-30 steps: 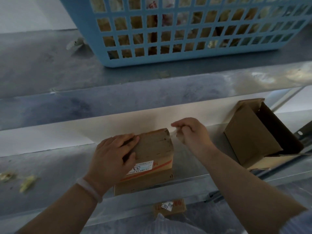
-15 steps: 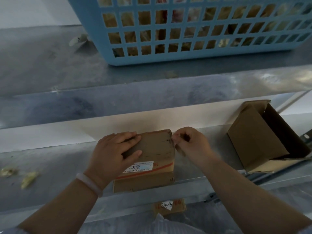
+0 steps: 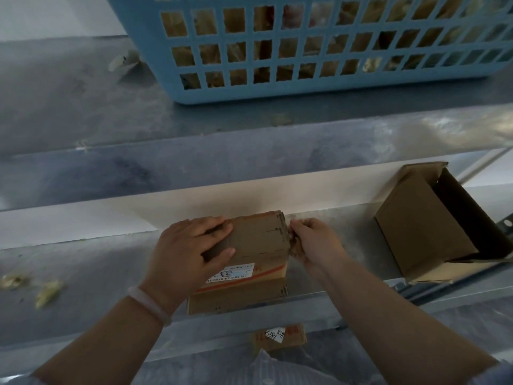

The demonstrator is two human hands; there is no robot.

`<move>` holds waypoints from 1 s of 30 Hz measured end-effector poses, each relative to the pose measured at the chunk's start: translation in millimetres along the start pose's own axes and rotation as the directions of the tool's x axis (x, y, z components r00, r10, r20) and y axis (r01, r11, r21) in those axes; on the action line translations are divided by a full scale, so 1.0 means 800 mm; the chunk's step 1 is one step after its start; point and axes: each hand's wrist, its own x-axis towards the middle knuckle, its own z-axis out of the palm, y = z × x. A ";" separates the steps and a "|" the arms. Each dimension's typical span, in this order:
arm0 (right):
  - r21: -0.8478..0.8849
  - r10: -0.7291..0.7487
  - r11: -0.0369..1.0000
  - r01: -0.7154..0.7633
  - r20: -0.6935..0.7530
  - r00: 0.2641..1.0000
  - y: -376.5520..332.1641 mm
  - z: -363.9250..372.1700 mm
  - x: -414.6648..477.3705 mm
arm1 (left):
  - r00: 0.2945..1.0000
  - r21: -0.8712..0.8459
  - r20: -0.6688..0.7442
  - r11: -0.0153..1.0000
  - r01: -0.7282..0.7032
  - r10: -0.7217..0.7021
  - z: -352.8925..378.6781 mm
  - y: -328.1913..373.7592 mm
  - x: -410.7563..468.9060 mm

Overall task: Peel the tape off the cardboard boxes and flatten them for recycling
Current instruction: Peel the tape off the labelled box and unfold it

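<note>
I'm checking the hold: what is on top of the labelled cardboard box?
The left hand lies flat on the box, beside a white label. The palm hides the cardboard beneath.

Blue lattice basket (image 3: pixel 305 84), brown box (image 3: pixel 249 245) with white-and-orange label (image 3: pixel 231 273).

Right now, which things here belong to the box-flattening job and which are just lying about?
Job: taped box, left hand pressing it, right hand pinching its edge; open box; small labelled box below.
Lying about: blue basket; scraps on the shelf.
</note>
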 end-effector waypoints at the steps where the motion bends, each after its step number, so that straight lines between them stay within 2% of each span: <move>1: -0.047 -0.006 0.999 0.006 0.003 1.000 -0.003 -0.001 0.003 | 1.000 -0.002 0.002 1.000 -0.001 0.001 0.000 0.000 0.000; 3: -0.164 -0.069 0.984 0.065 -0.020 0.997 -0.009 -0.004 0.009 | 1.000 -0.003 0.001 1.000 -0.015 0.015 -0.001 -0.001 0.000; 6: -0.426 -0.216 0.886 0.181 -0.033 0.976 -0.013 -0.007 0.019 | 0.999 -0.006 -0.005 0.999 -0.040 0.040 0.000 -0.002 0.001; 8: -0.477 -0.264 0.853 0.210 -0.047 0.963 -0.013 -0.007 0.027 | 0.999 -0.008 -0.004 0.999 -0.045 0.044 0.000 -0.002 0.001; 12: -0.367 -0.269 0.914 0.171 -0.235 0.934 -0.039 -0.032 0.045 | 0.998 -0.015 -0.009 0.998 -0.063 0.063 0.000 0.000 -0.005; 17: -0.449 -0.293 0.870 0.205 -0.136 0.946 -0.059 -0.055 0.058 | 0.999 -0.011 -0.009 0.999 -0.043 0.043 -0.001 -0.001 -0.001; 20: -0.470 -0.220 0.875 0.118 -0.169 0.961 -0.045 -0.051 0.060 | 0.999 -0.024 -0.008 0.999 -0.041 0.041 -0.001 -0.001 -0.001; 23: -0.405 -0.086 0.914 -0.014 -0.227 0.970 -0.032 -0.050 0.052 | 1.000 -0.018 0.012 1.000 -0.025 0.025 -0.002 0.000 -0.002; 26: -0.356 0.003 0.932 -0.060 -0.160 0.987 -0.024 -0.057 0.052 | 0.999 -0.014 0.028 1.000 -0.015 0.015 -0.005 0.001 -0.002; 28: -0.269 0.024 0.962 -0.055 -0.116 0.993 -0.023 -0.062 0.050 | 0.999 -0.017 0.033 1.000 -0.011 0.012 -0.007 0.002 -0.002; 30: -0.195 -0.014 0.981 0.000 -0.071 0.997 -0.024 -0.064 0.046 | 0.999 -0.019 0.035 1.000 -0.012 0.013 -0.008 0.003 -0.002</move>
